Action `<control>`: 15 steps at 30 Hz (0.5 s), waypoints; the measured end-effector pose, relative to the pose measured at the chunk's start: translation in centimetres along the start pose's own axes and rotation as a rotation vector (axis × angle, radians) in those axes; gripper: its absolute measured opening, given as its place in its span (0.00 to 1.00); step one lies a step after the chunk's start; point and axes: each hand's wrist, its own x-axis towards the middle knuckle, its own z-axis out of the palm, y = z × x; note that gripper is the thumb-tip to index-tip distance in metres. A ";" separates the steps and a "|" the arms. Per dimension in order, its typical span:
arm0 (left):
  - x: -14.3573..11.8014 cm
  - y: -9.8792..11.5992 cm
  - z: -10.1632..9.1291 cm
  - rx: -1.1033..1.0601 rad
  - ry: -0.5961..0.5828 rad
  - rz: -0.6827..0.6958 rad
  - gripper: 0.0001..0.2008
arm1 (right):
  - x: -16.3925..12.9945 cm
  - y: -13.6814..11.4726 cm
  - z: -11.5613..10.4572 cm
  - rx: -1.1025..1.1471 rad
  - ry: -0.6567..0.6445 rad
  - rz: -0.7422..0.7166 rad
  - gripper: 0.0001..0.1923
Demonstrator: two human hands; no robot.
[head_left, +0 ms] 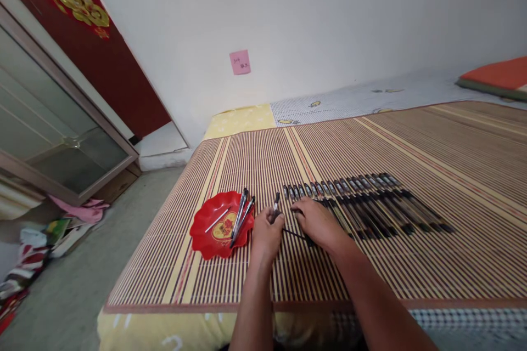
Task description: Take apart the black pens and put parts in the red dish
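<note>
My left hand [265, 229] is closed around a short pen piece [277, 200], clear with a black end, which points away from me. Beside it to the right, my right hand [316, 222] curls down over the left end of the laid-out pens; what its fingers hold, if anything, is hidden. A thin black stick [295, 234] runs between the hands, partly covered by the right one. In front of me lies a row of pen caps [341, 185], and nearer, a row of dark pen barrels [379, 214]. A red scalloped plate [201, 236] at the left holds several pens [240, 216] and a thin white stick [217, 220].
A striped bamboo mat [164, 263] covers the bed. Behind it stands a white wall with a pink note [240, 62]. An orange folded cloth [496, 74] lies at the far right. Left of the bed are a floor, a glass-panelled cabinet [53, 104] and scattered items.
</note>
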 end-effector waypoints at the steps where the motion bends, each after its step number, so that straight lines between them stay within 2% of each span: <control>1: 0.0 0.0 0.0 -0.002 0.001 0.000 0.07 | -0.2 -0.1 -0.2 -0.007 -0.011 0.003 0.11; 4: 0.1 -0.2 -0.3 -0.006 0.005 -0.010 0.08 | -0.9 -0.9 -0.9 -0.017 -0.134 0.039 0.06; 7: 0.3 -0.4 -0.4 -0.017 0.009 -0.032 0.08 | -1.6 -1.9 -1.2 -0.031 -0.263 0.064 0.09; 12: 0.5 -0.6 -0.5 -0.043 0.012 -0.040 0.10 | -2.2 -2.8 -1.1 -0.032 -0.296 -0.023 0.05; 15: 0.5 -0.4 -0.4 -0.064 0.017 -0.035 0.11 | -2.4 -3.0 -1.0 -0.074 -0.315 -0.014 0.05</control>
